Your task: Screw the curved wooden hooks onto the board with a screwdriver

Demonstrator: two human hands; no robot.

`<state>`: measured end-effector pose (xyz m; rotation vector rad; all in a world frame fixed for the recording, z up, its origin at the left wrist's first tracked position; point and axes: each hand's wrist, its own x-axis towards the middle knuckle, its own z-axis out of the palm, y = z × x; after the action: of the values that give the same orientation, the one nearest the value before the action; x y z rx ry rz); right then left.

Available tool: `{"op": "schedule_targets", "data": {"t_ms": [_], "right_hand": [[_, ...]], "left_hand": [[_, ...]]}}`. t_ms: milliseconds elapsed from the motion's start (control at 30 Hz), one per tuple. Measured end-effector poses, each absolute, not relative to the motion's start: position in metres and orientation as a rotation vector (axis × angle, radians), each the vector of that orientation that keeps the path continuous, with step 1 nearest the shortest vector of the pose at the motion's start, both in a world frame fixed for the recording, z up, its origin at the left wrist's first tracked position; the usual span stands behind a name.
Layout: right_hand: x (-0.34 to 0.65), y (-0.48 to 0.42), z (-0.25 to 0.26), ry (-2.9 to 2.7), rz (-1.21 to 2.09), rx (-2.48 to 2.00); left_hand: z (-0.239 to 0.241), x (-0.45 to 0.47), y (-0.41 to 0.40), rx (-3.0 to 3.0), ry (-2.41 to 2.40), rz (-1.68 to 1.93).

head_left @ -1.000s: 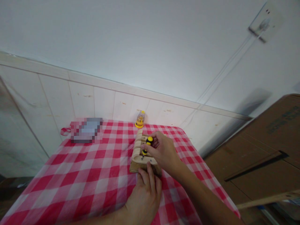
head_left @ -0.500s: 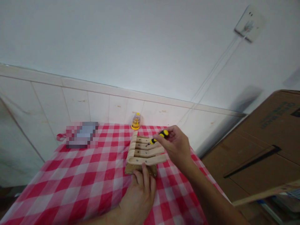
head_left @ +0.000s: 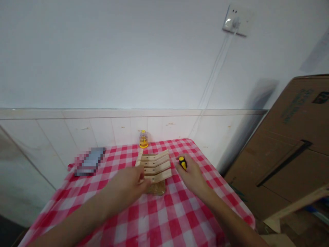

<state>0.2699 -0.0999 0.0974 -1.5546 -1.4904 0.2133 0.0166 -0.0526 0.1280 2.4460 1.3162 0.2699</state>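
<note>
A light wooden rack (head_left: pixel 161 167) lies on the checked cloth, with several bent slats side by side and dark screws or holes along them. Beneath its near end is a brown block or box (head_left: pixel 157 188). My left hand (head_left: pixel 128 181) reaches over the rack's near left corner, thumb and fingers apart; whether it touches the wood is unclear. Just right of the rack, my right hand (head_left: pixel 191 173) is closed round a yellow-and-black screwdriver (head_left: pixel 182 163). Only the handle shows; the tip is hidden.
A yellow bit holder with a clear cover (head_left: pixel 143 140) stands behind the rack near the wall. At left lies a blurred dark-edged device (head_left: pixel 91 161). A large cardboard box (head_left: pixel 288 144) leans at the right, beside the table (head_left: pixel 180 219).
My right hand has drawn the screwdriver away from the slats. My left hand has left the near block and moved over the rack's left side. The camera view has tilted.
</note>
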Motion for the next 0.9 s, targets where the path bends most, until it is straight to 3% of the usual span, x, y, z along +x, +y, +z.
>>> {"op": "schedule_targets", "data": {"t_ms": [200, 567, 900], "right_hand": [[0.263, -0.108, 0.084, -1.573, 0.406, -1.465], [0.263, -0.106, 0.076, -1.627, 0.353, -1.462], [0.261, -0.105, 0.075, -1.612, 0.348, -1.468]], "left_hand": [[0.089, -0.018, -0.032, 2.105, 1.410, 0.675], [0.021, -0.009, -0.033, 1.827, 1.286, 0.873], [0.013, -0.010, -0.030, 1.790, 1.261, 0.866]]}}
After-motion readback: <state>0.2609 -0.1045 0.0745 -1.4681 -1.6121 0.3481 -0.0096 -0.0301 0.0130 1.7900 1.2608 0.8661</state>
